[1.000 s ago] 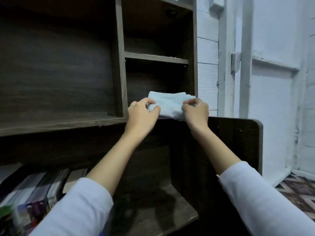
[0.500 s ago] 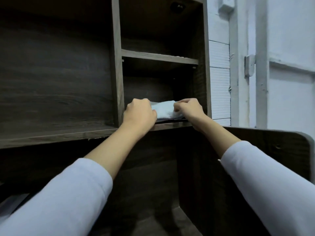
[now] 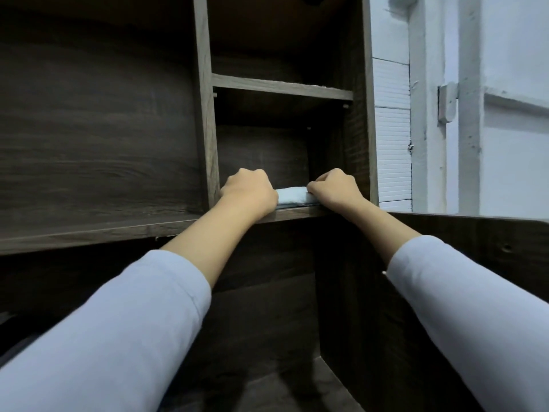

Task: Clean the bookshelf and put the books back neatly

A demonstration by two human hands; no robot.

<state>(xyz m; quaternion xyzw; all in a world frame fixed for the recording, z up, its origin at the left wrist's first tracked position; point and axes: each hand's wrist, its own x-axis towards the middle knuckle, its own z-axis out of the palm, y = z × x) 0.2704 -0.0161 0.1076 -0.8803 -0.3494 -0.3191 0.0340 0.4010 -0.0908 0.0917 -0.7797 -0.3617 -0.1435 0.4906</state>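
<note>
Head view: left hand (image 3: 248,191) and right hand (image 3: 335,188) are both reaching into the narrow lower compartment of the bookshelf (image 3: 202,114), each clenching its fingers over one end of a folded pale cloth (image 3: 292,196). The cloth is lying flat on the shelf board, near the front edge, between the hands. It is looking soft, light and limp, likely bunching if pushed from one end, so gripping both ends or pressing down from above is probably working best. No books are showing.
</note>
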